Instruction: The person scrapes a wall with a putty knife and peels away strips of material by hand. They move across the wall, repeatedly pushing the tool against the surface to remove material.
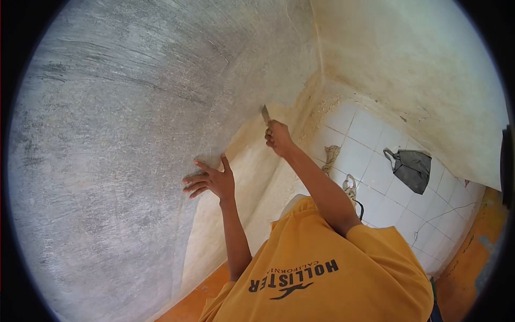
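A: Left hand (212,180)?
B: Fingers spread, flat on the grey wall (118,134), holding nothing.
A: Right hand (278,137)?
B: Fist clamped on scraper (265,114), blade touching the wall's cream patch (252,161), beside the corner.

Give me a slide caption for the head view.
Right hand holds scraper against wall; left hand presses flat.

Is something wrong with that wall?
Yes. The wall looks patchy: a big part is bare grey, while a cream coat covers only the part by the corner. The right hand holds a scraper at that edge.
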### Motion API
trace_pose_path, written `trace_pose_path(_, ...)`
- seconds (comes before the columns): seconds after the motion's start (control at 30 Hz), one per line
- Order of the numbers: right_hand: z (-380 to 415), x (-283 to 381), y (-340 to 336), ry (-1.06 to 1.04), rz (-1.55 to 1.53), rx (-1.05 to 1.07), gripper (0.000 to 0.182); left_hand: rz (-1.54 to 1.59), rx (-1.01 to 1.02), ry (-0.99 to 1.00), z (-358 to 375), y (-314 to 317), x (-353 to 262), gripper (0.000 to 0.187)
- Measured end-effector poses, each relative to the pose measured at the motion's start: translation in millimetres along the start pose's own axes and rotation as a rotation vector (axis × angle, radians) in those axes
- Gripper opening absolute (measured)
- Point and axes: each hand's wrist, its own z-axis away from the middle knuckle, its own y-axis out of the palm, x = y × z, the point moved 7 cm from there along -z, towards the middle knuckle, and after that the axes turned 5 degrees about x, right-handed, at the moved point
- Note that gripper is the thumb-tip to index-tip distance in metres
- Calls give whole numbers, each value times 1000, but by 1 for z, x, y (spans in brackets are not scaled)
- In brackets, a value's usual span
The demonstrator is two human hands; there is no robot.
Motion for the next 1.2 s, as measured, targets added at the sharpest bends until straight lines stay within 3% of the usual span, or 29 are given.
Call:
trace_pose_path(0.33,27,-2,6,47,55,46,13,-91,-24,-17,2,10,2,128)
trace_pose_path(0.53,44,-13,35,10,107,51,10,-47,-53,-5,0,4,-2,124)
trace_pose_path(0.63,21,-4,6,-39,209,-22,10,63,8,-35,2,8,1,118)
trace_pose_path(0.73,25,1,-5,-50,263,-14,16,-32,47,-5,9,4,-1,110)
trace_pose_path(0.87,38,-1,-12,-104,370,-37,20,156,287,1,29,-33,-3,92)
trace_pose_path(0.9,44,-4,-12,-107,410,-41,21,270,267,-12,39,-41,2,91)
trace_pose_path(0.97,54,-12,-9,-122,449,-19,27,495,220,-32,60,-56,14,90)
trace_pose_path(1.1,81,-38,10,-139,520,24,43,515,216,-192,103,-70,56,99)
trace_pose_path(1.2,101,-76,30,-127,481,60,43,492,194,-220,117,-76,86,103)
